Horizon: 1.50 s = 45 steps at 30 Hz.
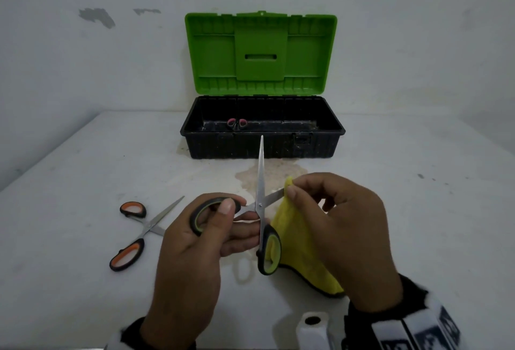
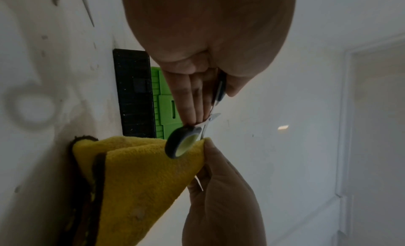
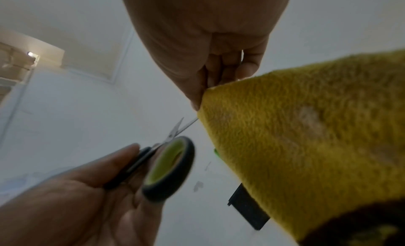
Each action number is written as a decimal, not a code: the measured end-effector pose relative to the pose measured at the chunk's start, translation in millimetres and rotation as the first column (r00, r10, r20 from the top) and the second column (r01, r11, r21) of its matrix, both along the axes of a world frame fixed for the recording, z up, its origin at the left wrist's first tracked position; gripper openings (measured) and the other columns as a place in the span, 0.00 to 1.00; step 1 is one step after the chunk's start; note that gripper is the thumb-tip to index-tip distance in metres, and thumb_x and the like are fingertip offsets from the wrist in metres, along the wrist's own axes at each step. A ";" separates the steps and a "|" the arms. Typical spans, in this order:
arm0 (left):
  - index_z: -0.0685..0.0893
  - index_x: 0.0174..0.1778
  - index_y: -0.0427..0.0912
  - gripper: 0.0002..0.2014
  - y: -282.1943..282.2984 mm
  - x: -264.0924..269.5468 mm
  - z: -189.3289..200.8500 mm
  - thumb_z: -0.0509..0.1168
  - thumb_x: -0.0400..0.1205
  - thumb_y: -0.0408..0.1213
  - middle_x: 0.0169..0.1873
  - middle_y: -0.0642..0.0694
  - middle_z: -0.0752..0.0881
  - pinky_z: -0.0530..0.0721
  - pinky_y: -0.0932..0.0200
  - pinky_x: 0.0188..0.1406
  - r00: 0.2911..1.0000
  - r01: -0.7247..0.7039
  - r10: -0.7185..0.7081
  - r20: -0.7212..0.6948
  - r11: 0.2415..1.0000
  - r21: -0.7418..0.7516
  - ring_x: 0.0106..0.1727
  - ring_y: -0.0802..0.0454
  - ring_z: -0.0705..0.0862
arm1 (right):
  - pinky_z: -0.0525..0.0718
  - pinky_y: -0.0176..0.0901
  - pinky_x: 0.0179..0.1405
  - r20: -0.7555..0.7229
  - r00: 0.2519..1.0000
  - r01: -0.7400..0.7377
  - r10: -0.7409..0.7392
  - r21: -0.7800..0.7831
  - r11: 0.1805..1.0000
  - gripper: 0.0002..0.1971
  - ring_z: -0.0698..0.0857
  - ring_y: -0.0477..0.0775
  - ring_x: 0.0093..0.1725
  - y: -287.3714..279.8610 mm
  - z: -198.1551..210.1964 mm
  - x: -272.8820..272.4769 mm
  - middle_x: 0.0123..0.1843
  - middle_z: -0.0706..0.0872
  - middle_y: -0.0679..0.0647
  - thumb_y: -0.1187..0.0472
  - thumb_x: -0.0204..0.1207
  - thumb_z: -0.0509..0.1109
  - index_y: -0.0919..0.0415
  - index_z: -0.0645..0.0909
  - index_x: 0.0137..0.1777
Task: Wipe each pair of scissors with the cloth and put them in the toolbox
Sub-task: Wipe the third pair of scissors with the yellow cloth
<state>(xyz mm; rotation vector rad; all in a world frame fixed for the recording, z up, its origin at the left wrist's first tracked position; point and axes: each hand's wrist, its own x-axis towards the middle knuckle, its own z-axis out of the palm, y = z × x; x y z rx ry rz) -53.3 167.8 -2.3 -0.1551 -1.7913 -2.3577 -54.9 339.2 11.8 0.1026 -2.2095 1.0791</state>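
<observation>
White table (image 1: 83, 171), open scissors (image 1: 260, 182) (one blade toward toolbox (image 1: 262, 140))

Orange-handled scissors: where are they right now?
In the head view the orange-handled scissors lie open on the table, just left of the left hand, well short of the toolbox.

The cloth (image 1: 295, 235) hides one blade's tip; the pink scissors (image 1: 236, 123) in the toolbox (image 1: 262, 142) show only handles — blades out of sight.
</observation>
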 end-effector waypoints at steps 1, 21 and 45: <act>0.87 0.46 0.37 0.12 0.2 0.1 -0.3 0.66 0.82 0.43 0.36 0.35 0.92 0.91 0.50 0.35 1.000 0.000 0.000 -0.003 1.000 0.004 0.39 0.35 0.93 | 0.74 0.19 0.37 -0.001 1.000 0.004 -0.004 0.007 1.000 0.03 0.83 0.35 0.39 1.2 -0.1 -0.5 0.36 0.87 0.34 0.58 0.73 0.78 0.48 0.89 0.41; 0.85 0.46 0.34 0.16 6.7 -4.2 8.8 0.63 0.74 0.43 0.33 0.35 0.92 0.90 0.54 0.28 0.983 0.005 -0.033 0.180 0.988 0.152 0.32 0.41 0.92 | 0.77 0.24 0.46 -0.100 0.994 -0.021 0.040 0.185 0.982 0.06 0.82 0.39 0.41 2.2 -3.4 -3.8 0.41 0.90 0.42 0.54 0.76 0.74 0.52 0.91 0.47; 0.86 0.45 0.37 0.11 3.3 -6.0 15.1 0.60 0.85 0.37 0.32 0.39 0.92 0.89 0.58 0.28 0.987 -0.012 -0.001 0.159 0.997 0.080 0.31 0.45 0.92 | 0.80 0.30 0.49 -0.121 0.984 -0.112 0.133 0.167 0.980 0.06 0.81 0.40 0.42 -21.6 -13.3 -0.6 0.42 0.91 0.48 0.62 0.74 0.75 0.59 0.91 0.48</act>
